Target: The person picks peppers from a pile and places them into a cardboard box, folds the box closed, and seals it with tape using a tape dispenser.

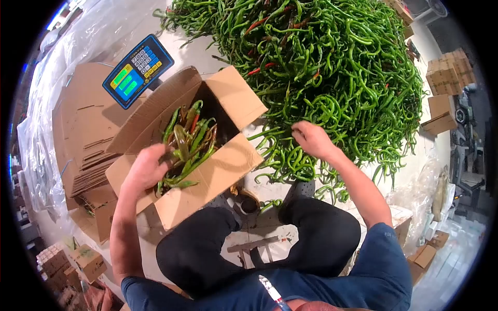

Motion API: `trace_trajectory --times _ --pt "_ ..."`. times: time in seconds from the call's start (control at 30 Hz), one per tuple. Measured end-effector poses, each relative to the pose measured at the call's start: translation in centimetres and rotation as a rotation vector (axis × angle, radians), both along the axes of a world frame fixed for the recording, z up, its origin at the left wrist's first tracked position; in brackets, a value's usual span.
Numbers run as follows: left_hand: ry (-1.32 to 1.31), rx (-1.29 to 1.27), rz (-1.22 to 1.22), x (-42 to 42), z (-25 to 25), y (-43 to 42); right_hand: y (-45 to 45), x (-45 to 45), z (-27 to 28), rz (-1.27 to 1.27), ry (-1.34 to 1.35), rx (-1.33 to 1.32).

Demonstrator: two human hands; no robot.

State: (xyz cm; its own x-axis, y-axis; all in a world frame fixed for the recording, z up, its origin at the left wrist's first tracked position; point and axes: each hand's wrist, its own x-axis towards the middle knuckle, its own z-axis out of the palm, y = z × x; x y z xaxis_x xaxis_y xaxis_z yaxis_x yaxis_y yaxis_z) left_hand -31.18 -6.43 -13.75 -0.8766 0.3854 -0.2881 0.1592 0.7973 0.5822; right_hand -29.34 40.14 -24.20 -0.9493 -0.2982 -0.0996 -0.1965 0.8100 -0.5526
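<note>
My left hand (148, 167) reaches over the near left side of an open cardboard box (210, 179). Its fingers are curled against the long chili peppers (194, 137) inside, mostly green with some reddish-brown, and its fingertips are partly hidden among them. On the right, my right hand (313, 140) is at the near left edge of a large heap of green chili peppers (332, 67). Its fingers are bent together in a pinch, and what lies between them is too small to make out.
Behind the box stands a scale display (137, 71) with lit green readouts. Flattened cardboard (85, 129) is stacked at the left, beside clear plastic sheeting (39, 129). A tape roll (249, 205) lies between my feet. More cartons (450, 72) stand at the far right.
</note>
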Motion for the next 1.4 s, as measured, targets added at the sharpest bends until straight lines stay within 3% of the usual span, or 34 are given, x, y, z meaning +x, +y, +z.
trace_trajectory --times 0.1,0.23,0.3,0.37,0.5,0.6,0.67,0.7,0.8,0.9,1.0,1.1,1.23,1.3,1.4 --pt "0.025 -0.004 -0.177 0.2 -0.9 0.3 -1.0 -5.7 1.8 -0.018 0.228 0.014" --pt "-0.09 -0.136 0.02 0.3 0.8 0.8 -1.3 -15.6 5.8 -0.123 0.649 0.088" --pt "-0.013 -0.124 0.013 0.2 0.5 0.0 -0.5 -22.0 6.8 -0.213 0.795 0.196" --pt "0.122 -0.116 -0.003 0.2 0.1 -0.3 -0.1 -27.2 8.0 -0.344 0.564 0.43" --pt "0.419 -0.13 -0.037 0.1 2.3 2.3 -1.0 -30.6 8.2 -0.539 0.207 0.598" --pt "0.283 0.085 -0.05 -0.5 3.3 6.4 -1.3 -30.1 7.9 -0.549 0.042 0.63" --pt "0.206 0.256 -0.292 -1.0 3.4 11.3 -0.8 -29.7 7.6 -0.523 0.061 0.633" --pt "0.258 0.191 -0.527 -1.0 1.1 13.6 -0.3 -29.5 7.5 -0.515 0.069 0.635" --pt "0.549 0.008 -0.822 0.4 -3.8 19.4 1.6 -27.6 8.3 -0.513 0.076 0.525" --pt "0.277 -0.396 -1.063 0.8 -8.6 21.9 4.2 -25.7 8.8 -0.542 0.055 0.39" --pt "0.043 -0.517 -1.04 0.1 -6.1 23.2 6.4 -22.7 9.1 -0.402 0.127 0.313" --pt "-0.177 -0.228 -0.862 -2.0 -4.8 23.9 7.9 -19.7 6.8 -0.424 0.471 -0.067" --pt "-0.062 0.272 -0.401 -5.8 -4.8 25.6 7.9 -18.4 4.4 -0.557 0.337 -0.385" --pt "0.045 0.362 -0.218 -9.5 -4.7 26.9 7.0 -19.2 3.7 -0.581 0.401 -0.282" --pt "0.445 0.378 -0.037 -17.5 -3.9 28.6 5.1 -20.5 7.0 -0.519 0.117 0.174"
